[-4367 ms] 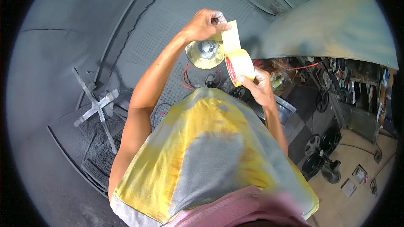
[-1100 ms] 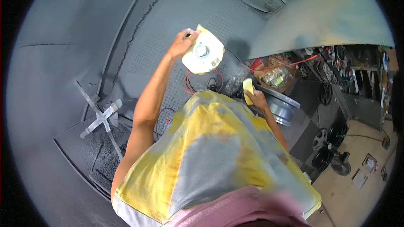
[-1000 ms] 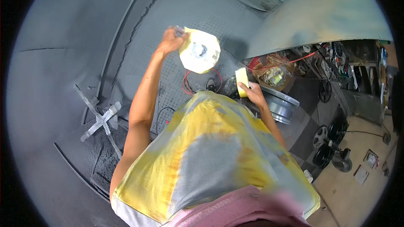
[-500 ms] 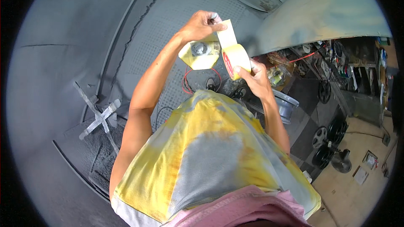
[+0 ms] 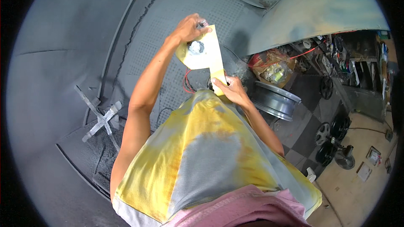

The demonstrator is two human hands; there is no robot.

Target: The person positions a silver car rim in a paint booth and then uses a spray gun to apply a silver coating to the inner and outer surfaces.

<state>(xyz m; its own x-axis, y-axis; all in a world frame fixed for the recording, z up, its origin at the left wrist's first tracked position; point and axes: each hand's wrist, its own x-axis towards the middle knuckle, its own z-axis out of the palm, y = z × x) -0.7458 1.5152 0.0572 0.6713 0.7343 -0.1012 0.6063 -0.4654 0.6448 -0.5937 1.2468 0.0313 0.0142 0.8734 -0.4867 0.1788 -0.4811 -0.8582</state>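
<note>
My left hand [image 5: 190,27] is raised in front of me and grips a small round part [image 5: 196,48] wrapped in pale yellow masking tape, its grey centre still showing. A wide strip of the same yellow tape [image 5: 213,54] runs from the part down to my right hand [image 5: 230,91]. That hand pinches the strip's lower end [image 5: 218,77] just above my chest. Whether a tape roll sits in the right palm is hidden. My yellow and grey stained apron [image 5: 210,155] fills the lower middle.
A grey perforated floor [image 5: 168,38] lies below, with a cross-shaped metal stand [image 5: 99,120] at left. Red wires [image 5: 186,83] hang under the hands. A bare wheel rim [image 5: 275,100], a bag of clutter [image 5: 271,65], a large curved panel [image 5: 320,10] and dark wheels [image 5: 332,138] are at right.
A second ago my hands were apart, the left holding the taped part high. They came together, and now the right hand has pulled down, drawing out a longer strip of tape.
</note>
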